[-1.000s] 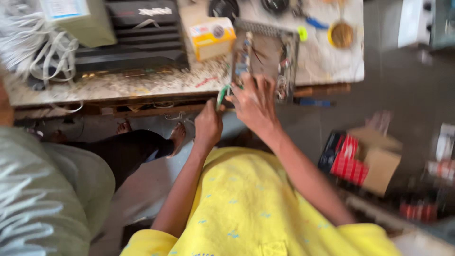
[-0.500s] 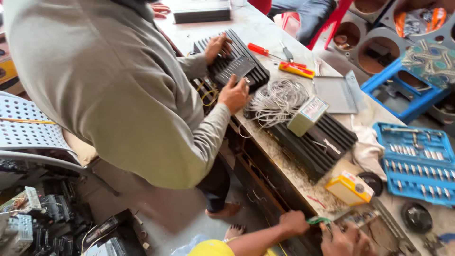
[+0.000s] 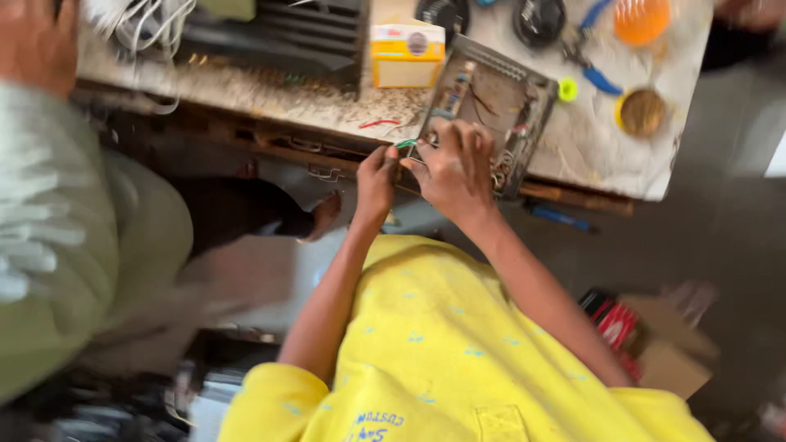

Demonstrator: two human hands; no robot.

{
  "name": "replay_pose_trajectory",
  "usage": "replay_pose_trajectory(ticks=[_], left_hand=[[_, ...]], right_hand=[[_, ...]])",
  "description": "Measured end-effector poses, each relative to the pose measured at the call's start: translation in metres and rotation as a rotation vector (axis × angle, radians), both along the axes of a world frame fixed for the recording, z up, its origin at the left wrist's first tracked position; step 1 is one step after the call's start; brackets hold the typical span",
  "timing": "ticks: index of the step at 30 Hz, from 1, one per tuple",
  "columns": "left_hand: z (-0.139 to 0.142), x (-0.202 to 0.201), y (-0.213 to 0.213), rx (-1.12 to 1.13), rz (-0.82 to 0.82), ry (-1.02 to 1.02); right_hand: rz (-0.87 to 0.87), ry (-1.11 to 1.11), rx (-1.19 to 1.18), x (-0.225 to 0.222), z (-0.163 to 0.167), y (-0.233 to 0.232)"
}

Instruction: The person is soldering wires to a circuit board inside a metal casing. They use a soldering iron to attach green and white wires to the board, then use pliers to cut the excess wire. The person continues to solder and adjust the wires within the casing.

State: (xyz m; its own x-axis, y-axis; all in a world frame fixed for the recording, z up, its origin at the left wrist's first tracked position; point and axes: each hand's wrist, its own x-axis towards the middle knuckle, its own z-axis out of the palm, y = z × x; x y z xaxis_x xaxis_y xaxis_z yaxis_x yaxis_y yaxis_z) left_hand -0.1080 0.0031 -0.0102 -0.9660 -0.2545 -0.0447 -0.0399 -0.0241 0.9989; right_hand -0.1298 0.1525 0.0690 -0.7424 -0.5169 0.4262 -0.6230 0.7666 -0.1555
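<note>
Frame motion-blurred. Left hand [image 3: 375, 176] grip pinched on a green tool [image 3: 405, 145], mostly hidden. Right hand [image 3: 455, 170] rests on the open chassis [image 3: 491, 106] at the bench [image 3: 327, 102] edge; grip cannot be told, fingertips hidden. Beyond: yellow box [image 3: 407, 54], blue pliers [image 3: 591, 65] cut off.

Two hands [image 3: 376, 176] [image 3: 455, 168] — one circuit board [image 3: 491, 106], one yellow box [image 3: 407, 53], one blue pliers [image 3: 591, 65]

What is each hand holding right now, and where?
Left hand pinches a green-handled tool by its handle; right hand grips the near edge of the open chassis.
</note>
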Motion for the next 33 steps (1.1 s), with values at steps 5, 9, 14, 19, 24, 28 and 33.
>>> replay_pose_trajectory(ticks=[5, 9, 14, 19, 24, 28, 33], left_hand=[[0.015, 0.001, 0.008, -0.106, 0.031, -0.128], [0.022, 0.006, 0.002, -0.476, 0.079, 0.119], [0.024, -0.001, -0.004, -0.122, 0.032, -0.093], [0.024, -0.014, -0.014, -0.034, -0.041, -0.148], [0.022, -0.021, -0.022, 0.030, -0.081, -0.227], [0.022, -0.020, -0.022, -0.037, -0.093, -0.221], [0.020, -0.020, -0.014, 0.067, -0.056, -0.199]], right_hand=[[-0.027, -0.061, 0.001, 0.001, 0.000, 0.014], [-0.052, -0.067, -0.025, 0.009, 0.001, 0.007], [-0.094, -0.053, -0.017, 0.012, 0.003, -0.002], [-0.191, -0.045, -0.063, 0.032, 0.008, -0.004], [-0.370, -0.124, -0.096, 0.066, 0.023, 0.001], [-0.341, -0.187, -0.113, 0.063, 0.030, 0.013], [-0.091, -0.292, -0.335, 0.041, 0.027, 0.031]])
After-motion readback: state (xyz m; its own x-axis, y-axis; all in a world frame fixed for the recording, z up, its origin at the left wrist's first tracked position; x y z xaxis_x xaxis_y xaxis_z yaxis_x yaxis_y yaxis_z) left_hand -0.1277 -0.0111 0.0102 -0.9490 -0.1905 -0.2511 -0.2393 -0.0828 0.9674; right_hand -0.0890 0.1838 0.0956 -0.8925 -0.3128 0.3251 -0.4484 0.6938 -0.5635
